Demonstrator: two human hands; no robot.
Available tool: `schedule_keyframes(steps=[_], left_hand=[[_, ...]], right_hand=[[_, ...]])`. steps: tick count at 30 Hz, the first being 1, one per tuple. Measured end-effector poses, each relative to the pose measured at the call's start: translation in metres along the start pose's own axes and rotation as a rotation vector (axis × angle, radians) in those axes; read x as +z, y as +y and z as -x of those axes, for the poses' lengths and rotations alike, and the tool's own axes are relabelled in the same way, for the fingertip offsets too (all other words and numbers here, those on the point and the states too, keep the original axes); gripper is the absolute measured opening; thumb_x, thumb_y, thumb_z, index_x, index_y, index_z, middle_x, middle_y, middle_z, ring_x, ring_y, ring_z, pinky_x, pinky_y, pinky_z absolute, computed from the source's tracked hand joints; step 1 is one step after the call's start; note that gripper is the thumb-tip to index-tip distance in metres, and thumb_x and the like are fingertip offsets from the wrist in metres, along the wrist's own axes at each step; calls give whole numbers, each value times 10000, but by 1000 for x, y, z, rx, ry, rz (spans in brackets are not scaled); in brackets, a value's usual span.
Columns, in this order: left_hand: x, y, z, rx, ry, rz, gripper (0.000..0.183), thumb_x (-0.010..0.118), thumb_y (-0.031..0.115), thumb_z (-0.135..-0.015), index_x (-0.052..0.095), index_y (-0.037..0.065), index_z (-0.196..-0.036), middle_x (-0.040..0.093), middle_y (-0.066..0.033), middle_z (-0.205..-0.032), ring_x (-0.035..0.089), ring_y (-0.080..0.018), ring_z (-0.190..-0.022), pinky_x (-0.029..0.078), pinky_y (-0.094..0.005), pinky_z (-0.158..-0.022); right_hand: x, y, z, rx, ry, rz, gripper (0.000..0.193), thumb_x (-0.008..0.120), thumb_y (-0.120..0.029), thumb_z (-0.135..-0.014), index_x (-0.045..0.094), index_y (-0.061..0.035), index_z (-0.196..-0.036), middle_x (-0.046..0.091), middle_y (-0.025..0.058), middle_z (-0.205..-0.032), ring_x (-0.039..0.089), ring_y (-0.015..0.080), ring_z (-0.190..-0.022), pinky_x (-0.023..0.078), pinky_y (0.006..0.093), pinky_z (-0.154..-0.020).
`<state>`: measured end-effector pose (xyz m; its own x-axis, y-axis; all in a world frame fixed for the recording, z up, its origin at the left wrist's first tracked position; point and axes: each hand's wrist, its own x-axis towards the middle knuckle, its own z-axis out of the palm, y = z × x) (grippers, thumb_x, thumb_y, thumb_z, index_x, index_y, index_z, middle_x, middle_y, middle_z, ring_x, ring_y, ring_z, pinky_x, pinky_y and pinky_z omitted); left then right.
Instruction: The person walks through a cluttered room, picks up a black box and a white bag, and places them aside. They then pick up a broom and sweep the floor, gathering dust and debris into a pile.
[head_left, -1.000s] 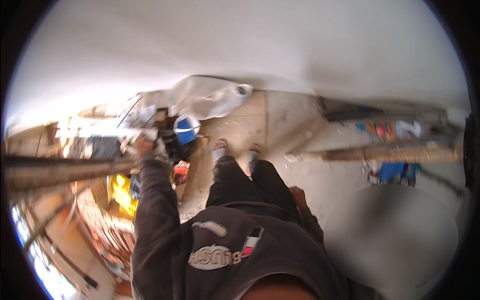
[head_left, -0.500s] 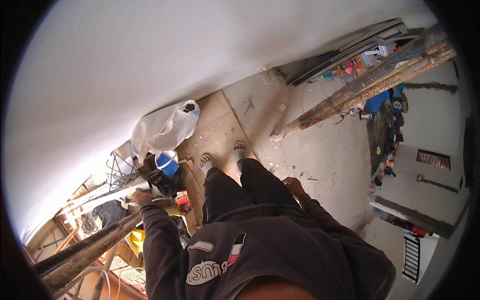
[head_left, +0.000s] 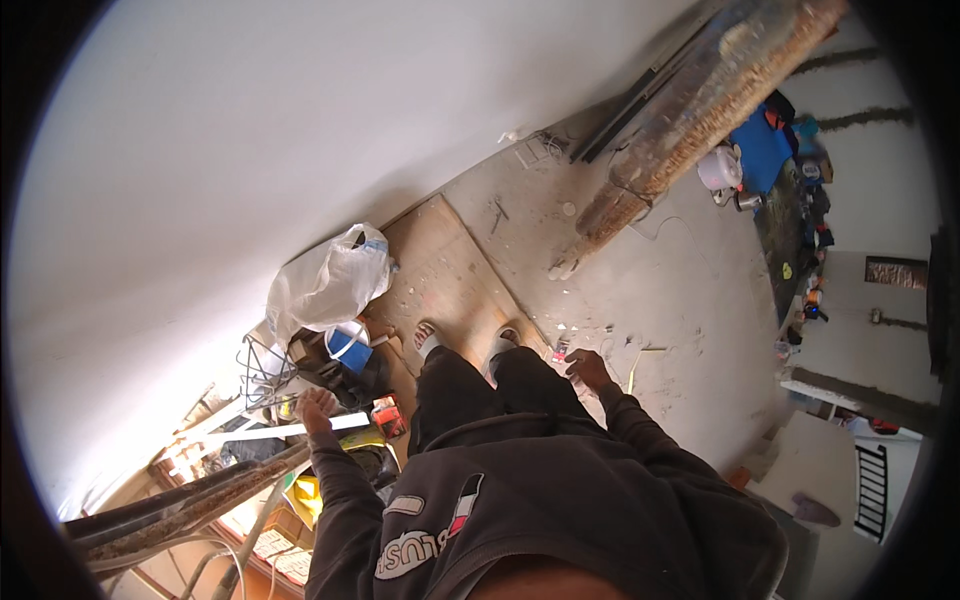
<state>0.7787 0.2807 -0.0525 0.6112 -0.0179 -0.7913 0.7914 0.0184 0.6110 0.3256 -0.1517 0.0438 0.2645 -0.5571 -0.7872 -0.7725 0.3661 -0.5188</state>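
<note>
My left hand (head_left: 318,405) hangs at my left side, its fingers loosely apart with nothing visible in them. A long white strip (head_left: 350,421) lies beside it over a heap of clutter; the hand overlaps it in view, and I cannot tell whether they touch. My right hand (head_left: 590,370) hangs at my right side, fingers half bent and apart, with nothing visible in it. Near its fingertips a small red and white piece (head_left: 559,352) lies on the floor. My sandalled feet (head_left: 428,337) stand on a brown board (head_left: 440,260).
By the wall are a white plastic bag (head_left: 335,285) and a white bucket with blue (head_left: 350,352). A rusty metal prop (head_left: 690,110) slants down to the floor at right. Another rusty pole (head_left: 190,505) crosses at lower left. A blue sheet (head_left: 765,150) lies farther right.
I have stepped forward a little, and the prop looms larger. My left hand has come away from the white strip's end, its fingers now looser. My right hand stays at my side.
</note>
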Motion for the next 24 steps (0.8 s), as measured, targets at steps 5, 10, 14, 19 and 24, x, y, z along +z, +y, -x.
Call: schedule_keyframes(steps=[5, 10, 14, 19, 24], left_hand=[[29, -26, 30, -39, -290, -204, 151, 509, 161, -898, 477, 51, -995, 556, -93, -795, 566, -186, -630, 464, -281, -486], [96, -49, 82, -44, -312, -423, 106, 512, 124, -892, 511, 47, -965, 578, -75, -724, 563, -146, -535, 476, -255, -424], [133, -60, 123, -21, -347, -573, 281, 557, 163, -874, 514, 2, -1101, 631, -120, -844, 634, -184, -651, 530, -279, -519], [158, -73, 144, -20, -431, -657, 302, 563, 163, -872, 512, -3, -1119, 633, -137, -871, 637, -199, -667, 539, -296, -541], [175, -76, 128, -105, -509, -763, 270, 555, 156, -880, 518, 21, -1112, 632, -143, -859, 638, -217, -683, 549, -335, -569]], right_hand=[[-14, 17, -7, -48, 31, -83, 211, 514, -30, -774, 616, 16, -952, 641, 118, -730, 623, 181, -570, 505, 288, -489], [-42, 70, 5, 41, 57, -145, 245, 492, 5, -766, 604, 17, -983, 637, 129, -721, 617, 187, -558, 500, 302, -468], [-67, 116, 17, 94, 59, -204, 248, 521, -4, -745, 614, 11, -975, 633, 124, -715, 610, 192, -533, 491, 311, -446], [-91, 162, 34, 148, 58, -198, 225, 553, -12, -723, 612, 1, -939, 638, 120, -739, 627, 202, -545, 509, 326, -454], [-87, 190, 56, 241, 144, -370, 221, 517, 11, -709, 609, -5, -909, 626, 99, -689, 612, 190, -516, 486, 324, -425]])
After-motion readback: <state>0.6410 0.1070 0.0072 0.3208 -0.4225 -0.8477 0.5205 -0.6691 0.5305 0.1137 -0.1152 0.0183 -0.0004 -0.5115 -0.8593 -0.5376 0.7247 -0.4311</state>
